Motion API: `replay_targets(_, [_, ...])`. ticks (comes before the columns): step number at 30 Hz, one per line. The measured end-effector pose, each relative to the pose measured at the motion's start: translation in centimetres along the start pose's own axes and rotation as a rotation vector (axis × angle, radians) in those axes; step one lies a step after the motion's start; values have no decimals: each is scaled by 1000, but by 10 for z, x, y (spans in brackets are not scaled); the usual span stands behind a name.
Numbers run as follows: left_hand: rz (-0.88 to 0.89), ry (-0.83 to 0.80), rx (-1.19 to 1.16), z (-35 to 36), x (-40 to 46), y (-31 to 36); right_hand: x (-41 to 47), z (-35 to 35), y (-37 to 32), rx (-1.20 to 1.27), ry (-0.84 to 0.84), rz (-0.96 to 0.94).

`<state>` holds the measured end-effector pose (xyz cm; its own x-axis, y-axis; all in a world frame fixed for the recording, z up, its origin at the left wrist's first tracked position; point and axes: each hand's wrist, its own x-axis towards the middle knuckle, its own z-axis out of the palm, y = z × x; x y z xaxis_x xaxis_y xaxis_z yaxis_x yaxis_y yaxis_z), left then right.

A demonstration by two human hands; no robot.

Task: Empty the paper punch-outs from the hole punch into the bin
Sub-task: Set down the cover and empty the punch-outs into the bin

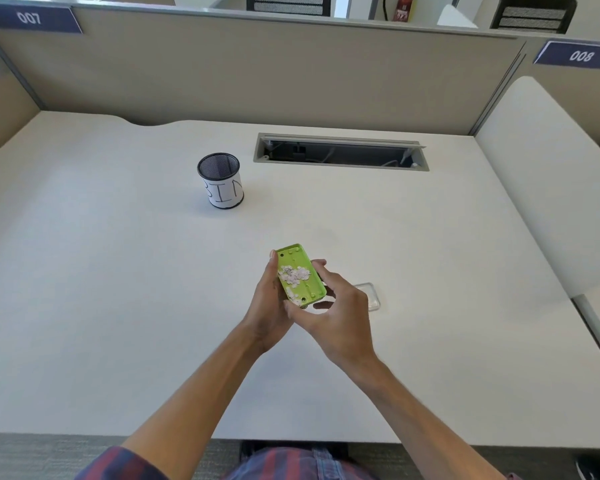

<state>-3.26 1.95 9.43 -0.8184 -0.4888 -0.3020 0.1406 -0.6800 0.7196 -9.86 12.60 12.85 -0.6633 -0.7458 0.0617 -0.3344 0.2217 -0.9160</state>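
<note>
Above a white surface (118, 271), a person's left hand (269, 306) and right hand (333, 313) both hold a green hole punch (300, 275), fingers (317, 263) curled around its sides, its upturned underside strewn with pale paper punch-outs (293, 273), while the mesh bin (221, 180) stands well apart, farther back to the left.

A single head-worn wide-angle camera supplies the only view. It looks forward and steeply down from above the near edge of the desk (118, 306), facing the rear partition (257, 74). Both forearms enter from the bottom edge, and both hands lie close to the lens near frame centre. Wide-angle distortion bends the partition rail and desk edges. No second view exists, so no scene portion is shared.
</note>
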Motion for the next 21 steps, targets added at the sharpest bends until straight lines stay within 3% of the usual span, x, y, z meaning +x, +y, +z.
replay_targets(6, [-18, 12, 52, -11, 13, 8, 8, 5, 1, 137, 54, -13])
replay_targets(14, [324, 648, 667, -68, 56, 42, 17, -1, -1, 183, 82, -44])
replay_targets(21, [447, 878, 1044, -111, 103, 83, 24, -8, -5, 194, 98, -50])
